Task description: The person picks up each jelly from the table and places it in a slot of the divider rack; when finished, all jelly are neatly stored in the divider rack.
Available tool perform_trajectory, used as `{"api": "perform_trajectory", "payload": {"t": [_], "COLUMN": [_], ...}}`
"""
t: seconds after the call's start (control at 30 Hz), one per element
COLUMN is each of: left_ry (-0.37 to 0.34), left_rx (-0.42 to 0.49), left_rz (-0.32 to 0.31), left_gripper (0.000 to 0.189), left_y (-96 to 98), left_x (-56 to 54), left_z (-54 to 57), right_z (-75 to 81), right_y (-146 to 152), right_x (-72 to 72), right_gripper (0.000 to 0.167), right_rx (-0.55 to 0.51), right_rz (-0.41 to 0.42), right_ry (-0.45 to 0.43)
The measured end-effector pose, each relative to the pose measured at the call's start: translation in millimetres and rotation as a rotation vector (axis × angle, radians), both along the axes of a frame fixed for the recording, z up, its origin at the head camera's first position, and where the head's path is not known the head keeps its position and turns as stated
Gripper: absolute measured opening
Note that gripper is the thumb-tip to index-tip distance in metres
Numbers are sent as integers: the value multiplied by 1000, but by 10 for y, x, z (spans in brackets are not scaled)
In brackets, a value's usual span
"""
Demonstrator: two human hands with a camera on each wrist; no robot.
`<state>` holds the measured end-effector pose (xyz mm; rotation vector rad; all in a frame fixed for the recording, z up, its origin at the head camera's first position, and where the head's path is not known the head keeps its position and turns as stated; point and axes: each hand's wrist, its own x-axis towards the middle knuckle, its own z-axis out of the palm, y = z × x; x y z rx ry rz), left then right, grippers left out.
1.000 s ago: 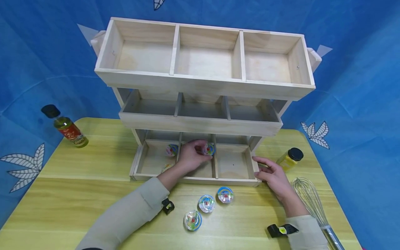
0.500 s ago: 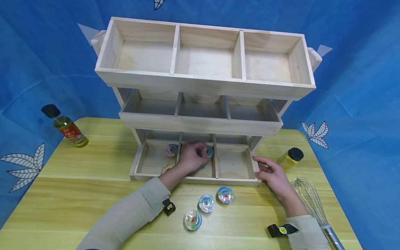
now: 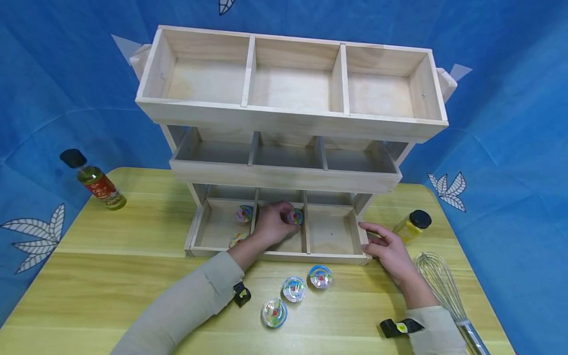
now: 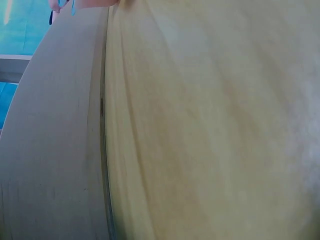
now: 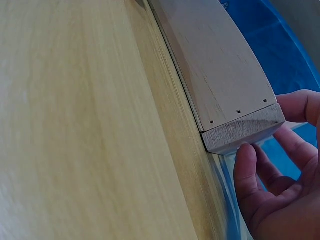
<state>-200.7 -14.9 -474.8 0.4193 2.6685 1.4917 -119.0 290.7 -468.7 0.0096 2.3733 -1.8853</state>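
Observation:
My left hand (image 3: 272,224) reaches into the middle compartment of the rack's bottom tier. It pinches a small jelly cup (image 3: 296,217) with a colourful lid, close to the right divider. Two similar cups stand in the left compartment, one at the back (image 3: 244,213) and one near the front (image 3: 238,239). At the right end of the wooden rack (image 3: 284,180), my right hand (image 3: 390,251) grips the bottom tier's front corner. The right wrist view shows thumb (image 5: 246,167) and index finger about that corner. In the left wrist view, only a bit of hand shows at the top edge.
Three more jelly cups lie on the table before the rack: a front one (image 3: 274,313), a middle one (image 3: 294,289) and a rear one (image 3: 320,276). An oil bottle (image 3: 102,190) stands left. A yellow jar (image 3: 410,228) and a whisk (image 3: 443,286) are right.
My left hand has moved slightly down and toward the front with the jelly cup, mostly in the first half second. My right hand has stayed on the rack's corner.

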Motion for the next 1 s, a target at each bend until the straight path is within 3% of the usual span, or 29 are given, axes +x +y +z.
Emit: {"api": "perform_trajectory", "payload": {"t": [0.37,0.77,0.9,1.0], "left_ry": [-16,-43,-26,-23], "left_rx": [38,-37,7,89], "left_rz": [5,29,12,2], "left_gripper": [48,57,60,60], "left_y": [-16,-117,-166,-214], "left_x": [16,128,205,273], "left_z": [27,192,269,312], "right_z": [-16,-14,-32,-41], "right_y": [15,4,7,9], "right_x": [-4,-4,-11,-15], "right_gripper": [53,52,53,53], "right_rx": [-15,-12,-40,-51], "right_rz": [7,8,6,6], "right_ry": [2,3,6,9]}}
